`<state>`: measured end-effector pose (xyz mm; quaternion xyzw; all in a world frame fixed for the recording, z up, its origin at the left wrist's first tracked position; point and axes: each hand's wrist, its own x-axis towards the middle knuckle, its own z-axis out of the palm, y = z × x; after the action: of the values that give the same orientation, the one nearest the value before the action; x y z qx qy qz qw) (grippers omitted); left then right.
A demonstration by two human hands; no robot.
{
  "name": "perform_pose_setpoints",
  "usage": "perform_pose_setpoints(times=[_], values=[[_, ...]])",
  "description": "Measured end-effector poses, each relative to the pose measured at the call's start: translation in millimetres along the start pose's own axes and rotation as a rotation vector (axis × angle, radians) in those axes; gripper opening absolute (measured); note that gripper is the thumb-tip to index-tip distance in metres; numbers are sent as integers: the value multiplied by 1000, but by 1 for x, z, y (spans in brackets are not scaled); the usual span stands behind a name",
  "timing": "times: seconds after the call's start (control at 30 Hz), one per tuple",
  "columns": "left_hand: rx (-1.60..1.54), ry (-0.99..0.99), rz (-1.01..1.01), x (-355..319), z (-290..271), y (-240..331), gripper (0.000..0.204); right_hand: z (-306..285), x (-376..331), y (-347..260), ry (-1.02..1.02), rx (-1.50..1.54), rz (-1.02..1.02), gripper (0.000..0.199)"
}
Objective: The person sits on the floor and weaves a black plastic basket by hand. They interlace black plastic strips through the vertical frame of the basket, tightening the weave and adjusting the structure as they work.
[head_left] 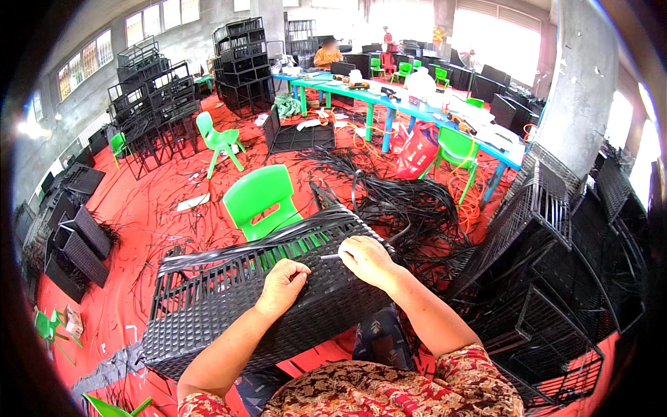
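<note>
Two hands (281, 285) (366, 259) on black woven frame (208, 313)

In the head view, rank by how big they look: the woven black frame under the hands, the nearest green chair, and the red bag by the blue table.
1. Woven black frame, though it is nearest the camera.
2. Green chair.
3. Red bag, farthest away, so true size is unsure.
</note>
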<state>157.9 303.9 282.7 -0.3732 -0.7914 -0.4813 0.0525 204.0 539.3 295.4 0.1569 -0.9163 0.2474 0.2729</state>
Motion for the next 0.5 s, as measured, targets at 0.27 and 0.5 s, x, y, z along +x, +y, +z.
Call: perform_pose_setpoints(times=[0.27, 0.5], values=[[60, -56, 18, 4, -8, 4, 6, 1, 5, -4, 58, 5, 5, 9], [182, -171, 186, 24, -24, -23, 12, -11, 3, 1, -52, 207, 171, 10]])
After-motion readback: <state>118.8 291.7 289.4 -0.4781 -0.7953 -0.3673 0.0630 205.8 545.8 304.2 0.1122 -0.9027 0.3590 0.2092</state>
